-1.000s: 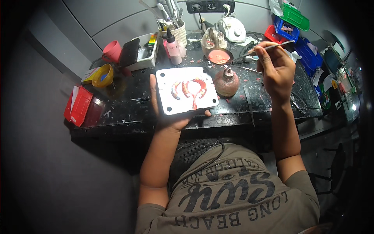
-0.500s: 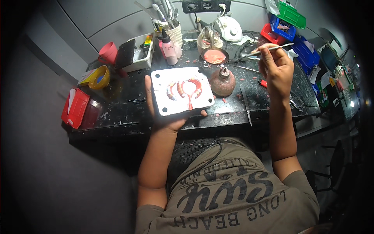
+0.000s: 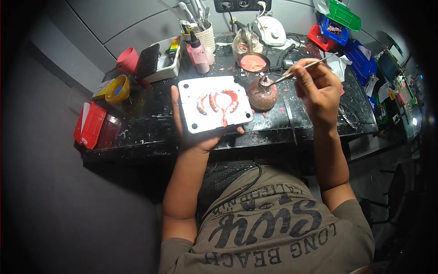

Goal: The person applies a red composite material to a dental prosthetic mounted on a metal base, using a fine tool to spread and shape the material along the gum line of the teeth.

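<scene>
My left hand point(image 3: 200, 142) supports a white, plaster-filled dental flask half point(image 3: 189, 102), its thumb along the left side and fingertips showing beneath the right edge. Two curved denture forms in red wax, with pale teeth, are set in the plaster; a red strip point(image 3: 224, 119) runs down to the front edge. Between the fingers of my right hand point(image 3: 320, 93) is a thin metal wax spatula point(image 3: 284, 78), slanting down to the left. Its lower tip reaches the neck of a squat, reddish spirit burner point(image 3: 263, 98); whether they touch or a flame burns I cannot tell.
Behind the burner sits a small pan of pink wax point(image 3: 254, 64). A knife point(image 3: 289, 114) lies to the burner's right. Bottles point(image 3: 199, 55), a tool-filled pot point(image 3: 206, 39) and a white tray point(image 3: 169, 71) stand at the back left. Coloured bins point(image 3: 360, 64) line the right.
My right hand has lowered and turned, bringing the spatula tip down and left to the burner's top. The flask half stays in my left hand, nearly still.
</scene>
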The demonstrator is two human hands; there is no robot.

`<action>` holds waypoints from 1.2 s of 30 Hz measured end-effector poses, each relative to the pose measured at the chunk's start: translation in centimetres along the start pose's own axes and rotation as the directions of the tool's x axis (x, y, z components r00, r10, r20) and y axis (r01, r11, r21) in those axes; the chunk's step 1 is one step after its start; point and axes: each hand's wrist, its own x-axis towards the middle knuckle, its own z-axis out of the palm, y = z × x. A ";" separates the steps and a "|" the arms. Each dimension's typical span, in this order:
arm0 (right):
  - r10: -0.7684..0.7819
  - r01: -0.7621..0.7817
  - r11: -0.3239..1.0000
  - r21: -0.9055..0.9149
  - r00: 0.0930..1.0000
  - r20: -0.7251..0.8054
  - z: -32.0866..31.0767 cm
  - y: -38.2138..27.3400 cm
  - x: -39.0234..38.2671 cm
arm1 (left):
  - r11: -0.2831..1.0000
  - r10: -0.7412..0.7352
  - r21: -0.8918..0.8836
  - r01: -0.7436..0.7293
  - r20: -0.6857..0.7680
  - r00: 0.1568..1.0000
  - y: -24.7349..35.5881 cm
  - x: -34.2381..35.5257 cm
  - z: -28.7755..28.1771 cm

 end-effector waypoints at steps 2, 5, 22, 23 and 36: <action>-0.043 0.042 0.999 0.015 0.995 0.093 1.7 -1.2 -1.1 | 0.999 0.023 -0.042 -0.024 -0.010 1.000 0.0 -0.3 -0.1; -0.147 0.175 0.980 -0.090 0.954 0.262 3.1 -2.4 -1.9 | 0.996 0.082 -0.035 -0.086 -0.102 0.991 -0.2 -0.3 0.3; -0.404 0.472 0.868 -0.156 0.852 0.333 4.6 -0.8 -2.2 | 0.994 0.075 -0.072 -0.084 -0.131 0.989 -0.1 -0.3 0.5; -0.393 0.471 0.866 -0.169 0.848 0.355 4.6 -0.9 -2.2 | 0.993 0.060 -0.096 -0.073 -0.127 0.990 -0.1 -0.4 0.4; -0.350 0.416 0.898 -0.146 0.874 0.338 4.2 -0.6 -2.1 | 0.995 0.085 -0.046 -0.094 -0.174 0.981 -0.1 -0.2 0.2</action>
